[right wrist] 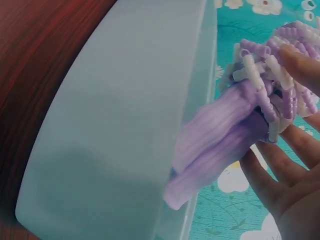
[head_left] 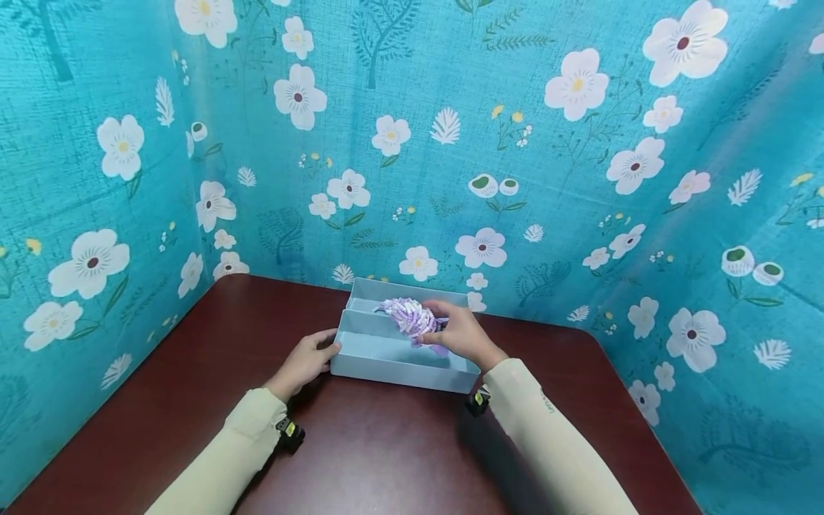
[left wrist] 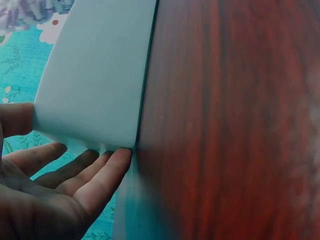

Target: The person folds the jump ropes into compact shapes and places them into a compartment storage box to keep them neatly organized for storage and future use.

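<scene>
My right hand [head_left: 460, 332] grips a purple-and-white bundle [head_left: 412, 318] over the front compartment of a pale blue box [head_left: 389, 368]. In the right wrist view the bundle shows short ridged tube-like loops [right wrist: 287, 75] at one end. Smooth lavender fabric tails [right wrist: 217, 142] hang from it across the box's rim. At the box's left end, my left hand [head_left: 307, 361] holds the corner, the thumb at the edge and the fingertips [left wrist: 122, 155] against the end wall. The bundle hides part of the divider between the two long compartments.
The box stands on a dark red-brown wooden table [head_left: 386, 443], towards its back edge. A turquoise floral curtain [head_left: 412, 207] hangs behind and along both sides. Each wrist carries a small black camera, one on the left sleeve [head_left: 254, 425] and one on the right sleeve [head_left: 521, 397].
</scene>
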Motion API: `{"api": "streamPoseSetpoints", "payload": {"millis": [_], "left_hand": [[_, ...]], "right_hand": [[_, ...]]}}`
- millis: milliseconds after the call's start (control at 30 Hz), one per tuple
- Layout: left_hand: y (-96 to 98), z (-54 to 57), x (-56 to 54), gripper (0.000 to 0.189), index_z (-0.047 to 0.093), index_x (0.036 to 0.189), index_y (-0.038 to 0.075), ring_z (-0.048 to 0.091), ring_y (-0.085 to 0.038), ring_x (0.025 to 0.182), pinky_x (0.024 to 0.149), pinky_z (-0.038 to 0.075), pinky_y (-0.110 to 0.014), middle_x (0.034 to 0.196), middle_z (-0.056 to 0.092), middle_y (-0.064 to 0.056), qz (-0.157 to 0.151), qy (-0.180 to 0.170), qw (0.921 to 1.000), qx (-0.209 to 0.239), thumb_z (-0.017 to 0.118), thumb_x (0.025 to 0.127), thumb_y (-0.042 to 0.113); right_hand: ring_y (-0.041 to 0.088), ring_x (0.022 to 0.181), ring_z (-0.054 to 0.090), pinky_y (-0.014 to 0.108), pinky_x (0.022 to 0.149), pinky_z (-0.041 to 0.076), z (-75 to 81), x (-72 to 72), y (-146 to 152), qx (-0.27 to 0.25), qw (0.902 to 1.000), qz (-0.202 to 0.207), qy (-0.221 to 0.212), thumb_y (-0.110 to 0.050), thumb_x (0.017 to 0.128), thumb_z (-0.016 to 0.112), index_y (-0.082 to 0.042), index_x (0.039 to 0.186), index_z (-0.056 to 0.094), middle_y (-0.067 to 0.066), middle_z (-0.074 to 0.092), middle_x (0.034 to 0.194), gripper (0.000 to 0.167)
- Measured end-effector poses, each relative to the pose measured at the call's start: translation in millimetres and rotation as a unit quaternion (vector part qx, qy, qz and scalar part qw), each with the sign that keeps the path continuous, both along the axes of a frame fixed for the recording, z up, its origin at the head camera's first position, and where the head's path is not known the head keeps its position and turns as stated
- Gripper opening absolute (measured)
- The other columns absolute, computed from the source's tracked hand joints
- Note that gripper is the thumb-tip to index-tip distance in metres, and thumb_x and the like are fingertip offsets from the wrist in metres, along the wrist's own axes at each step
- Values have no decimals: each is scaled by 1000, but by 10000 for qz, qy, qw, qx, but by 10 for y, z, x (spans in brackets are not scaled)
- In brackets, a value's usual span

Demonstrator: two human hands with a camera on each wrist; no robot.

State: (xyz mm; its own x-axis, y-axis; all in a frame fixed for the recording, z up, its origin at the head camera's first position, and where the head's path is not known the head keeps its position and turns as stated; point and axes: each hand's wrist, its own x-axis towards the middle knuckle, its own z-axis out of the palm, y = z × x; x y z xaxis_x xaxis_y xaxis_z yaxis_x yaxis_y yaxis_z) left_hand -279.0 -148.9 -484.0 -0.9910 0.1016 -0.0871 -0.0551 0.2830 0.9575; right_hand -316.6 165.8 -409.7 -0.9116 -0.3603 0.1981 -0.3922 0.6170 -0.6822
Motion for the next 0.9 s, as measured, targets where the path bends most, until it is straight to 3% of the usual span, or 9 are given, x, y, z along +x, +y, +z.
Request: {"api": "streamPoseSetpoints", "payload": {"millis": [167, 300, 533, 700, 900], "left_hand": [[17, 9, -18, 53, 36, 149, 3, 45, -39, 129, 89, 49, -48, 150, 36, -22, -6, 25, 10000, -18, 53, 101, 20], [18, -25, -2, 53, 36, 148, 3, 46, -39, 128, 89, 49, -48, 150, 35, -22, -32, 25, 10000, 9, 53, 101, 20], [24, -58, 40, 54, 36, 148, 3, 48, -40, 125, 88, 50, -47, 149, 35, -23, 58, -19, 10000, -18, 53, 101, 21], [37, -50, 40, 54, 36, 148, 3, 48, -40, 126, 88, 50, -48, 149, 35, -23, 68, -45, 10000, 41, 53, 101, 20], [81, -31, 20, 53, 36, 148, 2, 49, -40, 124, 87, 50, -47, 150, 34, -24, 50, -76, 9999, -64, 52, 101, 19]], "right_hand": [[24, 117, 56, 48, 93, 47, -42, -42, 7, 512, 9986, 82, -106, -34, 71, 86, -20, 137, 57, -1, 59, 130, 73], [22, 120, 53, 48, 97, 44, -89, -80, -16, 1027, 9944, 78, -222, -35, 71, 86, -19, 137, 56, 0, 58, 133, 74], [22, 115, 57, 47, 96, 45, -148, -102, -107, 1529, 9864, 226, -561, -33, 75, 83, -19, 136, 57, 6, 63, 126, 67], [20, 114, 57, 45, 97, 45, -196, -149, -157, 1960, 9788, 375, -465, -30, 76, 81, -18, 136, 57, 4, 62, 126, 66], [20, 112, 58, 43, 96, 46, -234, -209, -150, 2130, 9730, 570, -676, -27, 77, 81, -13, 134, 58, 4, 63, 124, 63]]}}
